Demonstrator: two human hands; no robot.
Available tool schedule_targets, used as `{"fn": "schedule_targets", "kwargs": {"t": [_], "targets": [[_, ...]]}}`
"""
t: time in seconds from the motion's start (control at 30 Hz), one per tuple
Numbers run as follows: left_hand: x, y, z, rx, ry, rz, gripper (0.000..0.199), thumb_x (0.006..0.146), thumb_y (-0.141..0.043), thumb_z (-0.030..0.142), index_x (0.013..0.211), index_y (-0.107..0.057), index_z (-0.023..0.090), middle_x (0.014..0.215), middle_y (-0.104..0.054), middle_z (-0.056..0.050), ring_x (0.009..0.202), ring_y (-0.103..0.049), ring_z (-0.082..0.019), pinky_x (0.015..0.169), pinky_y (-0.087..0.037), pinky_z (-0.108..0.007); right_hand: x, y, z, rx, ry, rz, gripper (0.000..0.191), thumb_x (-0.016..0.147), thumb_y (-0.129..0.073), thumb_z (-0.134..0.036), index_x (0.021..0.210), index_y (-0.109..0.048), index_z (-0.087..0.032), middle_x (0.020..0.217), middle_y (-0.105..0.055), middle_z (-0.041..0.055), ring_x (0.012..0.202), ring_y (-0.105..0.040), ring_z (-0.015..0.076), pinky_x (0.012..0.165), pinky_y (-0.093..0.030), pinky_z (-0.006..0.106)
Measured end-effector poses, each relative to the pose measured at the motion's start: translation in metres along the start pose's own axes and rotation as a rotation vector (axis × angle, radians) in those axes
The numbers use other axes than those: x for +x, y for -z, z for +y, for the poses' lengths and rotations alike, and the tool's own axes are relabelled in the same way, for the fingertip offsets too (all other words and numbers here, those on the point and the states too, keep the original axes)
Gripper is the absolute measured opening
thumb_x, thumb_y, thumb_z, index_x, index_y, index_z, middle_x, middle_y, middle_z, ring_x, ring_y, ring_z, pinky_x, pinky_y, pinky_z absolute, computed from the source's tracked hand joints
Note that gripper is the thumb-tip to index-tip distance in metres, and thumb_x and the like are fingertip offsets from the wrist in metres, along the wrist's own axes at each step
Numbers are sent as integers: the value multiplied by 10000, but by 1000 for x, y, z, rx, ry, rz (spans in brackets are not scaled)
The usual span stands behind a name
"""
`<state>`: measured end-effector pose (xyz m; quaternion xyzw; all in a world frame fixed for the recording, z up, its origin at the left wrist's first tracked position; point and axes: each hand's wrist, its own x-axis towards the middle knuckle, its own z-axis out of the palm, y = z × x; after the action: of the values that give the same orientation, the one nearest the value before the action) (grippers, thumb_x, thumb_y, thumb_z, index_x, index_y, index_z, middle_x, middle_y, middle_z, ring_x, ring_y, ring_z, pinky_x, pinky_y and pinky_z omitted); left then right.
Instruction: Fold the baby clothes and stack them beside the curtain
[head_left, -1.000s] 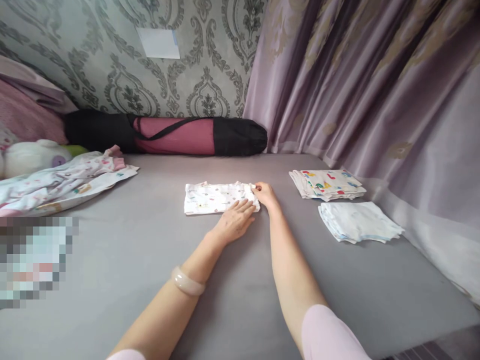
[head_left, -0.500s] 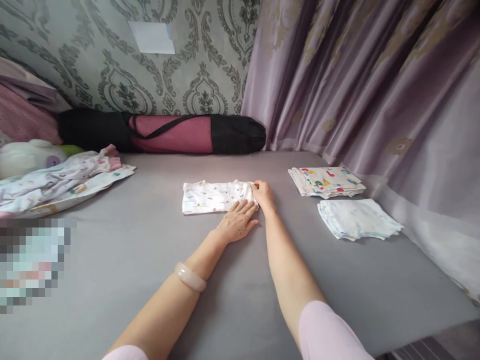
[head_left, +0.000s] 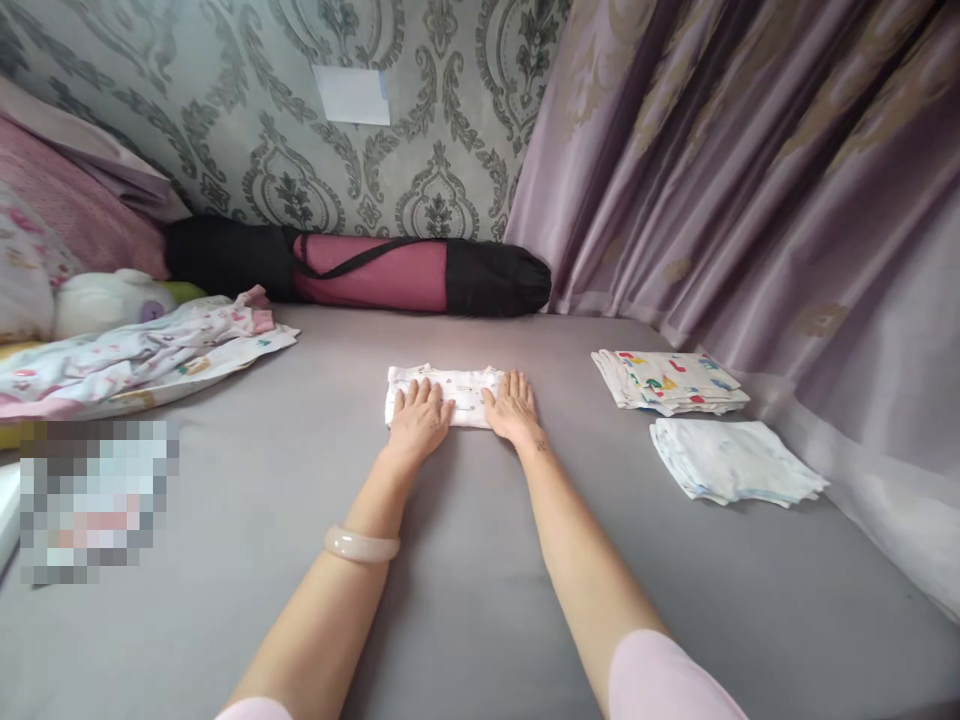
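A white garment (head_left: 466, 404) with small coloured prints lies folded into a flat rectangle on the grey bed sheet (head_left: 480, 560). On its left end my left hand (head_left: 421, 418) rests palm down, fingers spread. My right hand (head_left: 513, 408) lies flat over the right end, its fingers stretched out and pointing away from me. Parts of the cloth are hidden under both hands. A pale bangle (head_left: 362, 545) is on my left forearm.
To the right lie a folded stack of colourful printed cloths (head_left: 671, 382) and a white folded stack (head_left: 739, 460). Loose printed clothes (head_left: 172, 345) and a plush toy (head_left: 112, 302) are at left. A black and pink rolled bag (head_left: 367, 272) lies along the wall.
My left hand has shifted left from the garment's right side to its left end. My right hand has let go of the right edge and flattened onto the cloth. The view has shifted slightly.
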<state>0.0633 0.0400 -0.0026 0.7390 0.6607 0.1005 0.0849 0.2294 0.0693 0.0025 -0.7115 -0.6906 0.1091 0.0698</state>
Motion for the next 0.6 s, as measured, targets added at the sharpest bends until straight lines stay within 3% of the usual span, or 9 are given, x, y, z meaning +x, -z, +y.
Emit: {"fn": "schedule_targets", "kwargs": {"t": [0.13,0.3,0.43,0.53,0.6], "targets": [[2,4,-6,-15,52,-49,550,968,-314,410,1420,-413,112,1570,-276,-212,1452,-244,-362,1156,-190,-520,4,-10,8,-13,-18,-19,719,1008,-182,-477,1529,-186,18,1619,-101,175,1496,-41,284,1195,-54,393],[4,11,-10,-56,-2,-31,416,949,-350,354,1278,-529,171,1469,-440,-173,1390,-355,-335,1127,-256,-513,3,-2,5,-2,-13,-4,691,1012,-179,-460,1526,-216,2,1615,-129,178,1495,-62,279,1193,-62,407],[5,13,-20,-82,9,-2,412,941,-378,336,1291,-518,172,1460,-448,-160,1411,-316,-334,1135,-256,-536,-5,2,-13,9,171,55,629,1021,-167,-447,1548,-217,-108,1630,-105,127,1501,-34,246,1191,-19,442],[7,12,-28,-126,68,3,424,939,-388,336,1322,-504,196,1496,-416,-147,1447,-248,-339,1138,-222,-593,-11,-3,-22,20,272,-27,576,1025,-147,-452,1546,-255,-231,1630,-158,52,1500,-55,223,1188,-25,468],[9,12,-33,-169,83,-6,399,934,-389,317,1289,-538,213,1470,-456,-131,1441,-270,-325,1133,-248,-580,-12,-6,-23,20,275,-71,566,1027,-144,-444,1540,-275,-246,1622,-197,38,1497,-76,225,1187,-31,482]]}}
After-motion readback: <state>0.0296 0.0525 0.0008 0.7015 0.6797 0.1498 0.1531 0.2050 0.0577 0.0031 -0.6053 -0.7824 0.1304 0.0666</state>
